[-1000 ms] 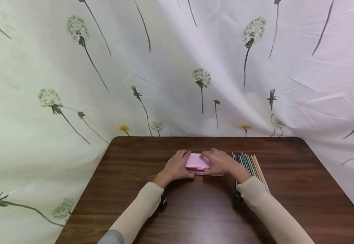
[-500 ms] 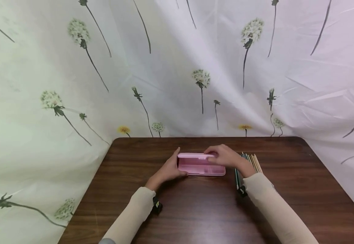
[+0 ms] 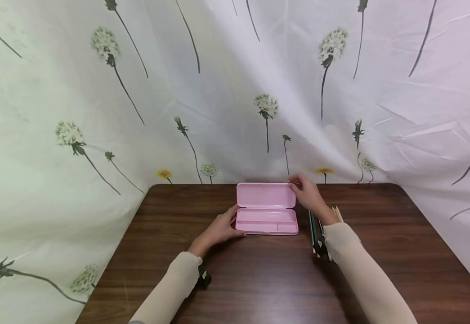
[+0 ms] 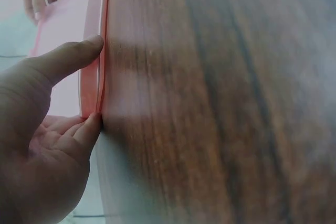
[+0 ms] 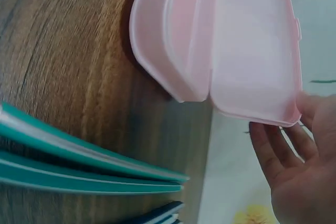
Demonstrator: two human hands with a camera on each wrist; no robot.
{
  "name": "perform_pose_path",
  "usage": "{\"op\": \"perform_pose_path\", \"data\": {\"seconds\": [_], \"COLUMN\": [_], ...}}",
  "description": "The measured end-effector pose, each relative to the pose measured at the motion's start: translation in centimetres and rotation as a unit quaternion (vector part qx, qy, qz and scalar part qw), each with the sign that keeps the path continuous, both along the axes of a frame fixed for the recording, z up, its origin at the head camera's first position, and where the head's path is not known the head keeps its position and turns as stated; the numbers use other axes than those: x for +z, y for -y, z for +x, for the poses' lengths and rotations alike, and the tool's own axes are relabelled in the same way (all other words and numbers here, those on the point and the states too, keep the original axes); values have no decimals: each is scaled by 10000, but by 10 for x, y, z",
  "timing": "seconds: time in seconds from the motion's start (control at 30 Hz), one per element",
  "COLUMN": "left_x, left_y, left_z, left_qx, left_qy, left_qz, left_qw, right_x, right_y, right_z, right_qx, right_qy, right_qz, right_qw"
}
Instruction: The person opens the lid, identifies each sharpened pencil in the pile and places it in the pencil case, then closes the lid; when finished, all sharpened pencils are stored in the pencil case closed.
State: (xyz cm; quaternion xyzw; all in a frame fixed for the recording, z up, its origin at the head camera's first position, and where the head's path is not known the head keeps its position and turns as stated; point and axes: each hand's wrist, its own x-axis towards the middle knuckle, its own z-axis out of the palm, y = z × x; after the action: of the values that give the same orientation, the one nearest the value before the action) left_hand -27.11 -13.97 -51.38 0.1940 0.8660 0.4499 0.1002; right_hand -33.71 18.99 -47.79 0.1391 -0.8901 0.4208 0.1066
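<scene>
A pink pencil case (image 3: 259, 227) lies on the wooden table with its lid (image 3: 265, 195) raised and tipped back. Inside, the tray has a long slot and a small divided compartment at the right, with nothing seen in them. At the case's left end, my left hand (image 3: 220, 226) grips the base, thumb along the front wall and fingers around the end, as the left wrist view shows. Up at the lid's right corner, my right hand (image 3: 308, 196) pinches the edge between thumb and fingers. In the right wrist view the lid (image 5: 257, 45) leans away from the base.
Right of the case lie several coloured pencils, partly hidden under my right forearm; green pencils (image 3: 312, 231) are nearest, pale ones (image 3: 338, 214) farther right. A flower-printed cloth (image 3: 218, 90) hangs right behind the table's back edge (image 3: 194, 184).
The pencil case has gone from closed to open. My right hand has lifted the lid up and back. My left hand has shifted slightly left, staying at the case's left end.
</scene>
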Motion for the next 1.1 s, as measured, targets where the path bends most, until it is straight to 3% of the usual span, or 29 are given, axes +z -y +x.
{"op": "perform_pose_path", "data": {"seconds": [0.23,0.5,0.8,1.1], "left_x": [3,3,1,0], "left_y": [1,0,1,2], "left_z": [1,2,5,5], "left_qx": [-32,20,47,100], "left_qy": [-42,-18,83,-22], "left_qz": [-151,-179,-191,-285], "left_qw": [9999,9998,9998,9995], "right_x": [-11,-25,-32,-28], "right_y": [-1,1,2,-2], "right_z": [-8,-12,-11,-11], "right_qx": [-581,-857,-988,-778], "right_qy": [59,695,1156,941], "right_qz": [-79,366,557,503], "right_qw": [9983,9932,9868,9912]}}
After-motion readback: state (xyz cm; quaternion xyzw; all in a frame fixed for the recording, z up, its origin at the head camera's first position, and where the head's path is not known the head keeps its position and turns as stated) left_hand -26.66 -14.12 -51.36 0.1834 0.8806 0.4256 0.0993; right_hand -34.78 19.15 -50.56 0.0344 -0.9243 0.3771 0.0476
